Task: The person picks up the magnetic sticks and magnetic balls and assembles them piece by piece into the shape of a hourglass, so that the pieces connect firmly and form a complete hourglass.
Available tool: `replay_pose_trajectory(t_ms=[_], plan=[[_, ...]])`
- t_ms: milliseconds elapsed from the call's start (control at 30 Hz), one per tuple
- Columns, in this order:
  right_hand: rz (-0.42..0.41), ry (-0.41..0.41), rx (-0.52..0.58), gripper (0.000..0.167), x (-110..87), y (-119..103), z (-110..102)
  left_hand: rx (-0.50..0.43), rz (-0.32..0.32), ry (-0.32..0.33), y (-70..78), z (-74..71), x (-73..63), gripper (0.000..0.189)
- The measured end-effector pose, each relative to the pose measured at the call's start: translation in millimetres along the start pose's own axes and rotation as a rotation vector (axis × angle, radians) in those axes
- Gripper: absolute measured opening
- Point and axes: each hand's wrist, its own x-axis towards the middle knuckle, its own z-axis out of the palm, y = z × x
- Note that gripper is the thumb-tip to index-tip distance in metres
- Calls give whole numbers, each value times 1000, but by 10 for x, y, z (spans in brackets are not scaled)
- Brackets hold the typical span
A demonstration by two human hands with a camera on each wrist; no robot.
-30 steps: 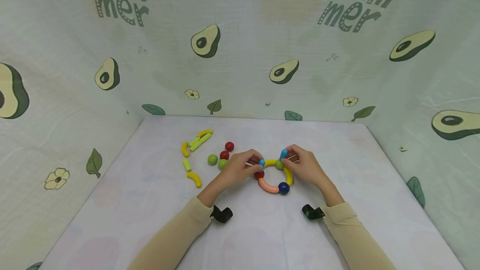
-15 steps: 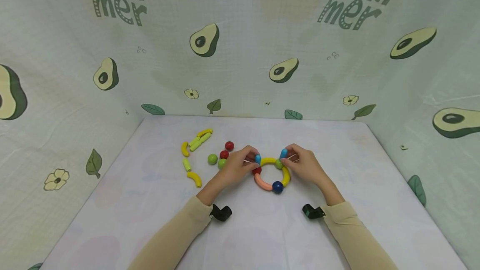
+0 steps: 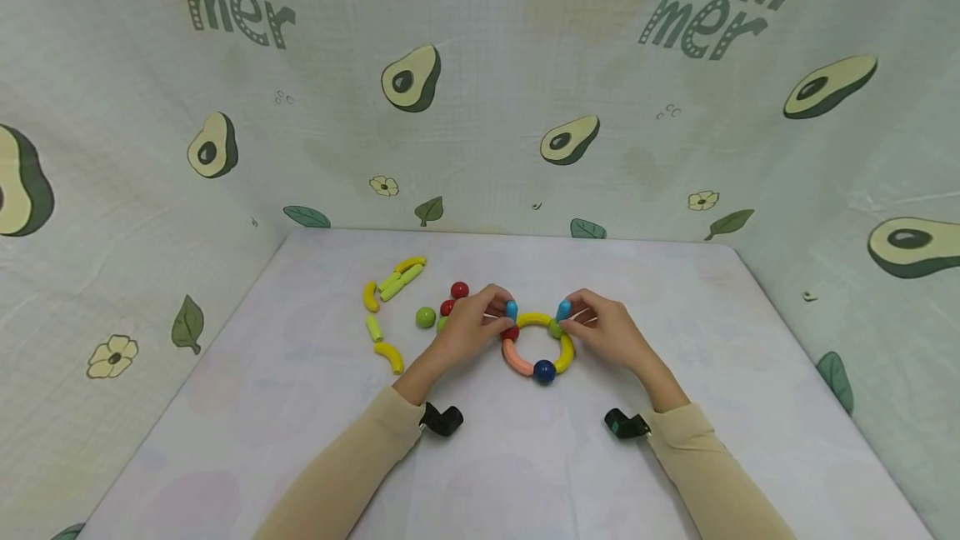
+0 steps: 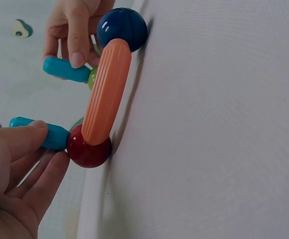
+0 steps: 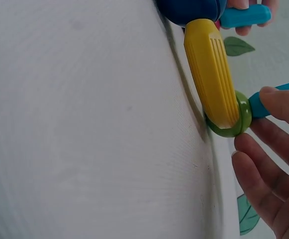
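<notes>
At the left of the pale cloth-covered table (image 3: 510, 465), three yellow curved rods (image 3: 388, 358) and three light green straight rods (image 3: 374, 328) are laid in a broken curve, well apart from the left hand (image 3: 468, 327); two of the light green ones are set side by side toward the far end. Further right, two loose green balls (image 3: 425, 317) and two loose red balls (image 3: 460, 290) are seen near that hand, the more rightward green one being partly covered by it in the head view.

By the left hand, a short bright blue rod (image 3: 512, 310) is pinched between thumb and fingers, stood roughly upright on the glossy red ball (image 4: 89, 149) of a ring of balls and curved rods (image 3: 516, 357). The ring is laid flat on the table, between the left hand and the right hand (image 3: 606, 330). From its red ball, a salmon ribbed curved rod (image 4: 108, 92) is joined to a dark blue ball (image 3: 544, 371), followed by a yellow ribbed curved rod (image 5: 211, 74) and a glossy green ball (image 5: 244, 112); the far side is closed by another yellow curved rod (image 3: 535, 319).

On the green ball, a second short blue rod (image 3: 564, 310) is pinched by the right hand, whose lower fingers are spread apart just beside the ball in the right wrist view.
</notes>
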Motion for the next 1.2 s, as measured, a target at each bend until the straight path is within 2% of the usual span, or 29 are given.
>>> replay_pose_trajectory(t_ms=[200,433,600,833,1033,1200], plan=[[3,-1,-3,26,-2,-4,-4,-8,-8,1,-8,-4,5,27],[21,-7,0,27,-4,-16,-4,-4,-28,-13,0,-49,-6,38],[28,-7,-1,27,-4,-12,1,27,-22,-8,11,-156,-8,42],[28,-8,2,26,0,5,-7,84,23,32,48,-344,12,42],[14,-13,5,27,-1,24,-11,121,14,65,73,-488,0,43],[20,-15,12,27,11,22,2,107,8,70,73,-602,-14,44]])
